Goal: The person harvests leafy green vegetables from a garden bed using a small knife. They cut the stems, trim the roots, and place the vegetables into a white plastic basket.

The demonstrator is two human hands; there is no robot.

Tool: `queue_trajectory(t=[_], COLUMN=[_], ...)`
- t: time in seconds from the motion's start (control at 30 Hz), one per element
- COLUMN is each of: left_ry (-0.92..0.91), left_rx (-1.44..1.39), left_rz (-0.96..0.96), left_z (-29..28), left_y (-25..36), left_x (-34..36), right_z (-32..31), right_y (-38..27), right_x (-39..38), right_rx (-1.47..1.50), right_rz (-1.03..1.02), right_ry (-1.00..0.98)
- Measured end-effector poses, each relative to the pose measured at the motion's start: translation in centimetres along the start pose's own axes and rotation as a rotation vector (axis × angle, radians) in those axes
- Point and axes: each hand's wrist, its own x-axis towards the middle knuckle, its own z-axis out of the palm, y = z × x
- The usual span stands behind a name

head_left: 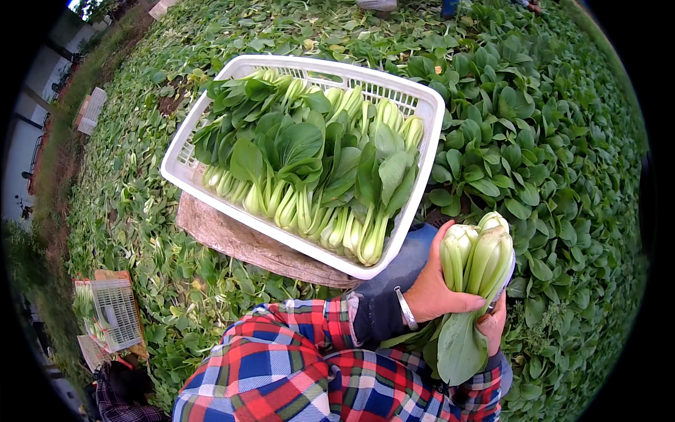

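My left hand [432, 295] grips a bunch of bok choy [477, 260], pale stem bases upward and leaves hanging down. My right hand [492, 323] is closed round the same bunch from the right, its fingers partly hidden. A thin silvery edge shows behind the stems at the right; I cannot make out what it is. Beyond my hands, a white plastic crate [309, 65] holds several bok choy heads laid in rows. It rests on a stained, pale brown mat [232, 239].
Leafy plants [520, 141] grow densely at the right; cut leaves cover the ground at left. At the lower left are another crate [116, 316] with greens and a co-worker in a dark checked sleeve [123, 397]. Pale boxes [90, 112] lie along the far left edge.
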Motion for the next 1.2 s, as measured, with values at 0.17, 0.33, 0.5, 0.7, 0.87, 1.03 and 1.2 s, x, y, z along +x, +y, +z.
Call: queue_trajectory(t=[0.17, 0.33, 0.5, 0.7, 0.87, 1.03, 1.2], left_ry=[-0.128, -0.327, -0.121, -0.611, -0.877, -0.818, -0.672], left_rx=[0.407, 0.886, 1.469, 1.754, 1.49, 1.167, 1.099], left_rz=[-0.026, -0.328, 0.296, 0.838, 1.041, 1.098, 1.045], left_z=[-0.5, -2.6, -4.2, -2.0, -0.2, 0.6, -0.7], left_y=[1.6, 6.8, 8.0, 5.3, 5.1, 7.0, 7.8], left_x=[-1.8, -2.1, -3.8, -3.8, -0.5, 1.1, 0.6], right_z=[-0.8, 1.7, 0.3, 1.6, 1.4, 0.2, 0.6], right_y=[4.6, 2.2, 4.4, 3.3, 0.2, -2.0, -2.9], right_x=[-0.2, -1.0, 0.1, 0.0, -0.1, -0.9, -0.5], right_rx=[0.21, 0.528, 0.465, 0.506, 0.468, 0.405, 0.331], right_rz=[-0.014, 0.159, 0.18, 0.155, 0.116, 0.096, 0.105], right_ry=[-0.175, -0.211, -0.259, -0.346, -0.313, -0.264, -0.236])
